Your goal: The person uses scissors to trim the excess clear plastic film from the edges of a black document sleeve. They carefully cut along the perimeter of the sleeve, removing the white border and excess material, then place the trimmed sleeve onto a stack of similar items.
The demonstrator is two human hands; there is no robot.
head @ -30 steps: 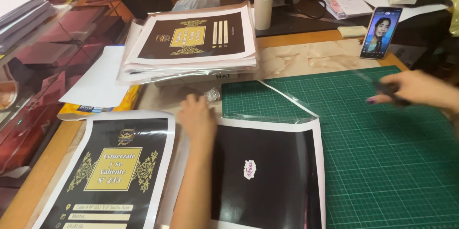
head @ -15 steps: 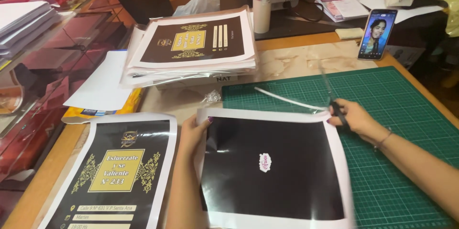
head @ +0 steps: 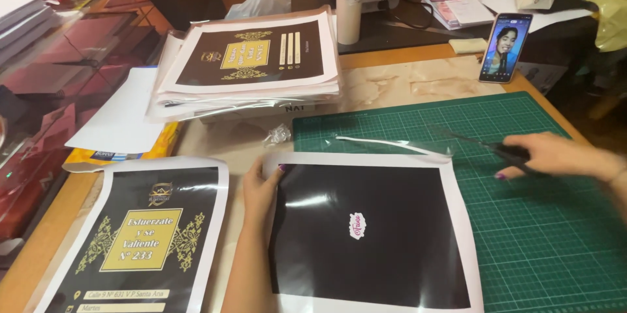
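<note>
My left hand point(head: 260, 190) presses on the left edge of a glossy black printed sheet with a white border point(head: 366, 228), which lies partly on the green cutting mat point(head: 548, 234). A small pink and white mark sits at the sheet's middle. My right hand point(head: 555, 155) is over the mat to the right of the sheet and holds black scissors point(head: 486, 146), their blades pointing left. A thin white trimmed strip point(head: 392, 144) lies on the mat just beyond the sheet's far edge.
A black and gold printed sheet point(head: 140, 234) lies at the near left. A stack of similar prints point(head: 251, 61) sits at the back. A phone point(head: 505, 47) stands propped at the back right. Loose white paper point(head: 121, 117) and a glass surface lie left.
My right hand with the scissors has moved right, away from the sheet's far corner. The black sheet has shifted toward me and my left hand stays on its left edge.
</note>
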